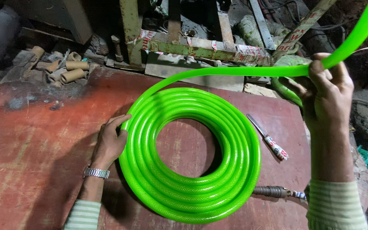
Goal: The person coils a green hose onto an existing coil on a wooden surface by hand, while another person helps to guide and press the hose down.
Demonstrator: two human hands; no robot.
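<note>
Rust-red and scuffed, our bench fills most of the view, with a worn metal frame wrapped in torn tape standing along its far edge. We see a bright green hose lying coiled flat in the middle of the bench, its loops stacked into 1 thick ring around a bare centre. Our left hand rests against the outer left side of the coil, fingers spread and pressing the loops, its grip not clenched around anything. Our right hand is raised above the right end of the bench, its grip wrapped around the free length of the hose, which runs from the top of the coil to that hand and then curves up out of the frame. Just right of the coil lies a knife with a taped handle. A brown metal fitting lies near the coil's lower right; what it joins to we cannot quite make out. Several cardboard tubes sit heaped at the far left corner.
</note>
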